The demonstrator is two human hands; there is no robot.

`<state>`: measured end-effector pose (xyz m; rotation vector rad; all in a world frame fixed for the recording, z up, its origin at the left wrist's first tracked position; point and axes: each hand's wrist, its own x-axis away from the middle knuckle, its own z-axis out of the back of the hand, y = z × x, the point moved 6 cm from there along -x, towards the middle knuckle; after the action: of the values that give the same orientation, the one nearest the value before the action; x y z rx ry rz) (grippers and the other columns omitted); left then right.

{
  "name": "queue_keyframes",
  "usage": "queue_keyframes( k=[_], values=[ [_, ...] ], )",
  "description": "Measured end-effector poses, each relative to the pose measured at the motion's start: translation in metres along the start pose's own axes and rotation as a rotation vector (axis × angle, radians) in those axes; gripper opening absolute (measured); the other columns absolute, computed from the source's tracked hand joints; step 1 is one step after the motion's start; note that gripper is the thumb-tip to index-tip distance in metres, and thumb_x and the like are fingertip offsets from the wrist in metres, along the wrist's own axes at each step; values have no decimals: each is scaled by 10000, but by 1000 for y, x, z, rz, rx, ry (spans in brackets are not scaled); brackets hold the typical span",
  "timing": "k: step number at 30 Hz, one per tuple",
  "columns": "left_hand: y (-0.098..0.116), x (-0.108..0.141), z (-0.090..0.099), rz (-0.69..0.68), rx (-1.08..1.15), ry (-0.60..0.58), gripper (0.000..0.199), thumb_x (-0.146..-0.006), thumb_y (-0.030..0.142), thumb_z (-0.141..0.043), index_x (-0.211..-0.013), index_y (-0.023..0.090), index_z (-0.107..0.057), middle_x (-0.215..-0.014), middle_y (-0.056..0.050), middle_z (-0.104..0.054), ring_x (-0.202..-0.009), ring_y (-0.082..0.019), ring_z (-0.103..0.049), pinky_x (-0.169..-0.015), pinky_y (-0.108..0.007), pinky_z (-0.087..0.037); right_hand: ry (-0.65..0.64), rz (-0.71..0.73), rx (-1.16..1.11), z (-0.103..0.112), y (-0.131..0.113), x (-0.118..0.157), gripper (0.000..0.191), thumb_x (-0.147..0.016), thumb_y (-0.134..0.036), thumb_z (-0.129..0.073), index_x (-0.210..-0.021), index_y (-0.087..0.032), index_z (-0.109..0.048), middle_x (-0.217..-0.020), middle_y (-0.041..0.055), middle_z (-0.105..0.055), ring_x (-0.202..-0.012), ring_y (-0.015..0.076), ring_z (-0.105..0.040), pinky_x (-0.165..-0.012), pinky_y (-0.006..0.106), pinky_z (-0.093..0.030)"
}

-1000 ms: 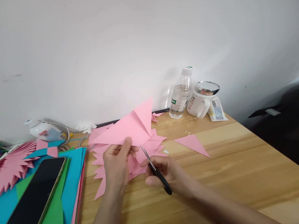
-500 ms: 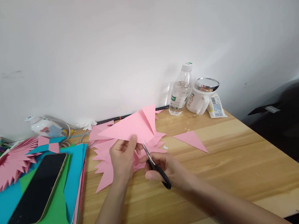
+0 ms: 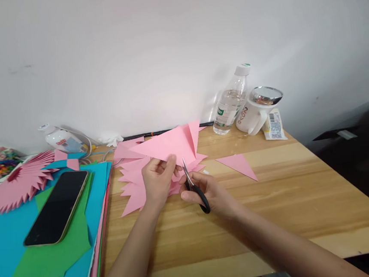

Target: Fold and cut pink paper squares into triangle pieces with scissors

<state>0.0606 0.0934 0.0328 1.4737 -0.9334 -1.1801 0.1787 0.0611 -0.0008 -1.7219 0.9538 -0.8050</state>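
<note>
My left hand (image 3: 158,178) pinches the lower edge of a folded pink paper (image 3: 168,145), holding it above the table. Black-handled scissors (image 3: 199,194) are in my right hand (image 3: 213,194), with the blades pointing up at the paper's lower edge, close to my left fingertips. Under the held sheet lie several pink paper pieces (image 3: 133,194) with pointed edges. One pink triangle (image 3: 239,165) rests apart on the wooden table (image 3: 275,221), to the right of my hands.
A water bottle (image 3: 231,104), a white mug (image 3: 255,115) and a small packet (image 3: 274,126) stand by the wall. At left, a phone (image 3: 58,207) lies on green and blue paper (image 3: 6,244), near a pink pleated fan (image 3: 23,182) and a white bottle (image 3: 62,139).
The view has shifted, so the table items appear a little to the right and higher. My hands keep the same hold on the paper and scissors.
</note>
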Motion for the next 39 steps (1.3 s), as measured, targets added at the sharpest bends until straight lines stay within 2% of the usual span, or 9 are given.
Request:
queue_keyframes(
  k=[5,10,17,22,30,39],
  values=[
    [0,1,-2,11,-12,-32,187,-738,293,-678,-623,161,-615,-513,4,-634,-412,-106,-543,-441,-211,-439,6,16,6,1,0,-1,455,-578,-466,-804,-838,-187,-558,-690,-36,-505,-635,107,-463,-608,243,-387],
    [-5,0,-6,61,23,-121,127,-699,245,-701,-629,159,-638,-522,-1,-642,-452,-125,-585,-475,-220,-470,24,33,22,2,0,-2,438,-591,-464,-796,-816,-189,-539,-682,-41,-483,-624,103,-446,-604,244,-379],
    [-6,-2,-5,76,76,-146,153,-726,270,-688,-644,161,-618,-528,-10,-644,-441,-129,-579,-458,-231,-464,-2,25,3,0,-2,-1,425,-602,-448,-797,-813,-187,-536,-686,-41,-460,-622,101,-433,-600,243,-364],
    [-3,-2,-9,83,130,-216,164,-759,285,-665,-678,164,-589,-517,-7,-634,-414,-132,-568,-439,-245,-464,3,16,24,1,-3,-1,412,-609,-450,-794,-773,-184,-525,-703,-28,-483,-642,111,-451,-612,250,-369],
    [1,-2,-9,72,12,-280,160,-738,223,-692,-700,150,-555,-564,-11,-664,-477,-123,-609,-482,-215,-485,5,11,32,3,-5,-2,409,-617,-429,-794,-777,-178,-514,-705,-26,-484,-649,110,-445,-622,251,-374],
    [-1,0,-11,120,67,-253,157,-721,213,-679,-703,149,-536,-524,25,-619,-424,-82,-539,-421,-182,-430,15,16,41,2,-7,-1,376,-622,-406,-796,-751,-168,-535,-685,-32,-474,-623,99,-437,-607,242,-379]
  ],
)
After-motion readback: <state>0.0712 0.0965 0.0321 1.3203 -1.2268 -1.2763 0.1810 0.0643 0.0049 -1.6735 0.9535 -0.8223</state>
